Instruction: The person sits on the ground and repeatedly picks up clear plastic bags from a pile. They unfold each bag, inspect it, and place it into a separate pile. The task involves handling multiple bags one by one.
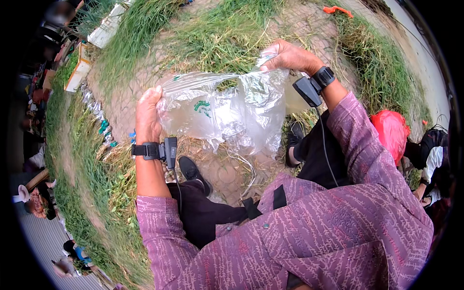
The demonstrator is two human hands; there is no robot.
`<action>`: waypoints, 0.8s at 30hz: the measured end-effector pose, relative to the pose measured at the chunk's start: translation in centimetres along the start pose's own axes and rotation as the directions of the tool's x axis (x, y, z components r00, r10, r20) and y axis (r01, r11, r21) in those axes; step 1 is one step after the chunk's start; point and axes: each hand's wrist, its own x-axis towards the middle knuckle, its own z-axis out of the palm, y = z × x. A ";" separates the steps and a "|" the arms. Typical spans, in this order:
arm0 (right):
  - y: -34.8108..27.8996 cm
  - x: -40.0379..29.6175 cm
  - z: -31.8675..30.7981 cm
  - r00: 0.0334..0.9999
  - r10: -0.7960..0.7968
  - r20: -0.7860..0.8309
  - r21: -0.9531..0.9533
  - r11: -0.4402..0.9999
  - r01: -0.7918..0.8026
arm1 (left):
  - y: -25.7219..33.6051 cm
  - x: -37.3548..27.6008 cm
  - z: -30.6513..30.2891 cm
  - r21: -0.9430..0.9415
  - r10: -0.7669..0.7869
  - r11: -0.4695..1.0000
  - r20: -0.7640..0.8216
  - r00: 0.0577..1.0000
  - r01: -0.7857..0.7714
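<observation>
Between my two hands a clear plastic bag [224, 108] with green print is stretched out. My left hand [149, 108] grips its left edge, thumb up, with the fingers partly hidden behind the film. Higher up, my right hand [286, 56] pinches the bag's upper right corner, where the film bunches. White strings [250, 174] hang below the bag near the ground. Behind it, cut green stalks and grass [224, 50] lie on the paving. Each wrist wears a black strap with a small cabled device.
A red plastic bag [389, 132] stands at the right, near another person's arms. White foam boxes [108, 27] lie at the upper left. More piles of green stalks [377, 61] flank both sides. An orange scrap [337, 11] is at the top, and other people sit at the far left.
</observation>
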 end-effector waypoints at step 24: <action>2.5 3.6 7.9 0.982 -0.189 0.019 -0.418 0.891 0.180 | 2.3 -1.6 2.4 -0.168 0.010 0.986 0.057 0.998 0.000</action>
